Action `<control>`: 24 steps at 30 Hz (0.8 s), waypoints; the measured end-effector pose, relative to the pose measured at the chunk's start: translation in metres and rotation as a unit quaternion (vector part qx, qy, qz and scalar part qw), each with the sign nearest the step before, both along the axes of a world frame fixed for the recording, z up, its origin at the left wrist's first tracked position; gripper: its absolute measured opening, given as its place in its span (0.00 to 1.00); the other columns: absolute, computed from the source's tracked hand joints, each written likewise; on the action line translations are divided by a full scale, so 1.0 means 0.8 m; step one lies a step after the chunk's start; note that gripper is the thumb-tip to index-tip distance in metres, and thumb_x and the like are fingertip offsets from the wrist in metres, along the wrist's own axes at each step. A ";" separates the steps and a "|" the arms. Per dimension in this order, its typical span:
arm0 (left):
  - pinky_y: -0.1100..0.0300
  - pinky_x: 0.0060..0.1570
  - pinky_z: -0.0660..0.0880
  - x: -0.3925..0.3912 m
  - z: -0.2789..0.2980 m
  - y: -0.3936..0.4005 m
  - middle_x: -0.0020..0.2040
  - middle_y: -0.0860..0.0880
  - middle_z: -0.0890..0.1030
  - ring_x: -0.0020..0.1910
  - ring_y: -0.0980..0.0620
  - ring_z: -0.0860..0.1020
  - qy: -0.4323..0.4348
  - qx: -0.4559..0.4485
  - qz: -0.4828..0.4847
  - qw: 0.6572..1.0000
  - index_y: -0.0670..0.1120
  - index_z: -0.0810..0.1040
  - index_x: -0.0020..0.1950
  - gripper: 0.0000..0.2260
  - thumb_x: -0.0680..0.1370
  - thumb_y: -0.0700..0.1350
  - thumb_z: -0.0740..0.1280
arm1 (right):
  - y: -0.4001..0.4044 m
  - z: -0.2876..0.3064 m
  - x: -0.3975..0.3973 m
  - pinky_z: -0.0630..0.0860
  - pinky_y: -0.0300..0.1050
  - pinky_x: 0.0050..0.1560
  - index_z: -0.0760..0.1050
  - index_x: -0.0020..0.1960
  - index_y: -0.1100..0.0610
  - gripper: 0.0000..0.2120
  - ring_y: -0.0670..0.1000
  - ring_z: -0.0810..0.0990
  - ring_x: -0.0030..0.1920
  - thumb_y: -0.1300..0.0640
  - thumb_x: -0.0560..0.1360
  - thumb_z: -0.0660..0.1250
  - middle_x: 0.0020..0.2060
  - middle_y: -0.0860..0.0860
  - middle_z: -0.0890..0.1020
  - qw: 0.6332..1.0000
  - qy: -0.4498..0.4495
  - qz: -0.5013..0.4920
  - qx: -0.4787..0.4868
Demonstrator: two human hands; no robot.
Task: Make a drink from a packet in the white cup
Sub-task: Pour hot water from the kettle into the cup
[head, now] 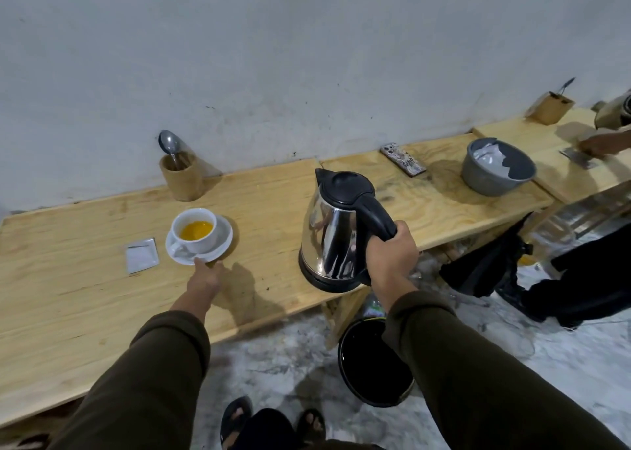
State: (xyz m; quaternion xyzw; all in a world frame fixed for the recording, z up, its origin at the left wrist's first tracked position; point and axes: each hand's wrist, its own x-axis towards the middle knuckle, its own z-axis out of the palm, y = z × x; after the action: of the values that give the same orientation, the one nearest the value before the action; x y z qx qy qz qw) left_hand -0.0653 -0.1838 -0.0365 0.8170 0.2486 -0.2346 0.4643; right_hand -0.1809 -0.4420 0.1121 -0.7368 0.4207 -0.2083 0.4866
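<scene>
The white cup (194, 231) stands on a white saucer (223, 244) on the wooden table (85, 279), with orange-yellow powder or liquid inside. My left hand (206, 277) touches the saucer's near rim with its fingertips. A torn silver packet (141, 255) lies flat just left of the saucer. My right hand (392, 255) grips the black handle of a steel electric kettle (336, 234), which stands upright near the table's front edge, lid shut.
A wooden holder with a spoon (181, 176) stands by the wall behind the cup. A phone (403, 158) and a grey bowl (496, 166) lie to the right. A black bin (374, 361) stands on the floor. Another person's hand (599, 144) works at far right.
</scene>
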 end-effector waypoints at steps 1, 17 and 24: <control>0.42 0.69 0.66 -0.001 0.002 0.000 0.75 0.37 0.61 0.71 0.34 0.64 0.002 0.000 0.002 1.000 0.51 0.43 0.79 0.31 0.81 0.52 0.56 | 0.000 -0.001 -0.001 0.70 0.42 0.42 0.74 0.44 0.56 0.07 0.53 0.75 0.38 0.67 0.71 0.62 0.40 0.55 0.79 1.000 0.001 0.000 -0.002; 0.43 0.70 0.67 -0.007 0.019 0.026 0.76 0.40 0.62 0.71 0.36 0.66 0.029 -0.053 -0.050 0.997 0.52 0.43 0.79 0.33 0.80 0.51 0.59 | 0.002 0.003 -0.012 0.67 0.44 0.45 0.70 0.45 0.57 0.06 0.58 0.75 0.44 0.65 0.72 0.63 0.41 0.54 0.75 0.997 0.071 0.035 -0.008; 0.46 0.68 0.67 -0.005 0.020 0.050 0.73 0.41 0.67 0.68 0.37 0.69 0.026 -0.113 -0.049 0.992 0.52 0.52 0.78 0.30 0.78 0.52 0.60 | 0.047 0.014 -0.011 0.66 0.44 0.66 0.60 0.72 0.62 0.30 0.57 0.65 0.70 0.59 0.74 0.66 0.70 0.59 0.64 0.991 0.016 0.010 -0.135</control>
State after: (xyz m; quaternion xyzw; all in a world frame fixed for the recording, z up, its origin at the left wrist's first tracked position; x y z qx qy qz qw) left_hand -0.0695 -0.1442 -0.0208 0.7644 0.1921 -0.3052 0.5345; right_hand -0.1900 -0.4041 0.1234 -0.8032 0.3887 -0.2467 0.3782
